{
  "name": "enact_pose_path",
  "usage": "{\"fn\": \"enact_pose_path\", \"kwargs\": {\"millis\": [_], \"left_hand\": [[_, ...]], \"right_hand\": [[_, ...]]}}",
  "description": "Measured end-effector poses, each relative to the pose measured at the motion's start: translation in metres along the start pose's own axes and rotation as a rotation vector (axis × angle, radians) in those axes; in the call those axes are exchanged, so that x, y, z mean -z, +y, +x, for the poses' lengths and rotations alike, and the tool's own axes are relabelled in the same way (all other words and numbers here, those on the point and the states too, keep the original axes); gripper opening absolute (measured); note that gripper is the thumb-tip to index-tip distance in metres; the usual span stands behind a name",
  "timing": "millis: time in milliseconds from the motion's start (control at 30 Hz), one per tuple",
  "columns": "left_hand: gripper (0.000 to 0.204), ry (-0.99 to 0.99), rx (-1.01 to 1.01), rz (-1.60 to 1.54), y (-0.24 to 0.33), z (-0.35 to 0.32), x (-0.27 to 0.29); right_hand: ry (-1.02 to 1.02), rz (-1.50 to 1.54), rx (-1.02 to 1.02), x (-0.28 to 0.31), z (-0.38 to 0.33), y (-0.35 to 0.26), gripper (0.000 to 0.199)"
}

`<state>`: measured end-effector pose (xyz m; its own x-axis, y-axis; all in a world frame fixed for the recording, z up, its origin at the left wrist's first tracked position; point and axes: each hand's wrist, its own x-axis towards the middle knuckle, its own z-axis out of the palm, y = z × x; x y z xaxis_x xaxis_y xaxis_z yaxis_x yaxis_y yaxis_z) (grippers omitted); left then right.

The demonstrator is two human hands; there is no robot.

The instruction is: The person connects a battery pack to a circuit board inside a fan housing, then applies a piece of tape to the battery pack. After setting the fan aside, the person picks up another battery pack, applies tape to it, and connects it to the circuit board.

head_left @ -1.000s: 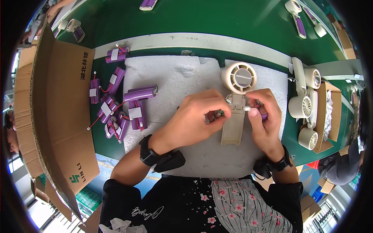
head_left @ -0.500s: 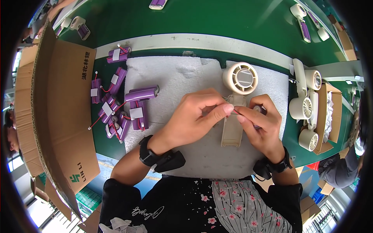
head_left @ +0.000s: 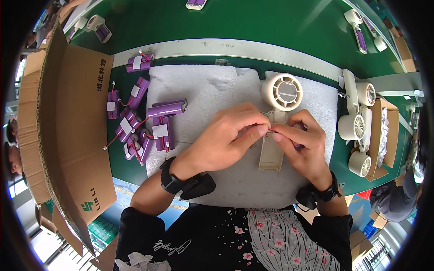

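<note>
A cream handheld fan (head_left: 266, 92) lies on the white foam mat (head_left: 212, 83), its round head away from me and its open handle shell (head_left: 270, 158) toward me. Over that handle, my left hand (head_left: 228, 137) pinches the end of a thin red wire (head_left: 271, 130) between thumb and forefinger. My right hand (head_left: 307, 144) grips the same wire close by with its fingertips. A purple battery pack (head_left: 298, 147) shows partly between the right fingers, tucked against the palm. Whatever connector sits between the fingertips is too small and covered to make out.
Several purple battery packs (head_left: 167, 108) with red wires lie left of centre, beside a large cardboard box (head_left: 79, 131). More cream fans (head_left: 351, 126) and a smaller carton (head_left: 389, 135) stand at the right. Beyond a pale rail (head_left: 194, 47), a green belt (head_left: 253, 22) carries fan parts.
The fan parts on the green belt have shifted right. Both my hands stay over the handle, with the fingertips slightly closer together on the wire.
</note>
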<state>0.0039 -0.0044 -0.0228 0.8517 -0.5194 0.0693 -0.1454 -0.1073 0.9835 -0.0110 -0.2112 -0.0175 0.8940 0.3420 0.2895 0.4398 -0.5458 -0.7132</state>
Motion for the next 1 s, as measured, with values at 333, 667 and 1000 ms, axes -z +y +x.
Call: {"fn": "enact_pose_path", "kwargs": {"millis": [333, 667, 1000], "left_hand": [[0.011, -0.029, -0.059, 0.065, 0.0007, 0.001, 0.0044], [0.017, -0.063, 0.113, -0.128, 0.0037, 0.001, 0.0049], [0.032, -0.014, 0.132, -0.256, 0.0044, 0.0004, 0.0058]], "right_hand": [[-0.057, 0.101, -0.074, 0.0012, -0.0015, 0.0001, 0.016], [-0.053, 0.179, -0.112, 0.0008, -0.0032, 0.0009, 0.015], [-0.069, 0.131, -0.046, 0.0001, -0.0033, 0.0016, 0.018]]}}
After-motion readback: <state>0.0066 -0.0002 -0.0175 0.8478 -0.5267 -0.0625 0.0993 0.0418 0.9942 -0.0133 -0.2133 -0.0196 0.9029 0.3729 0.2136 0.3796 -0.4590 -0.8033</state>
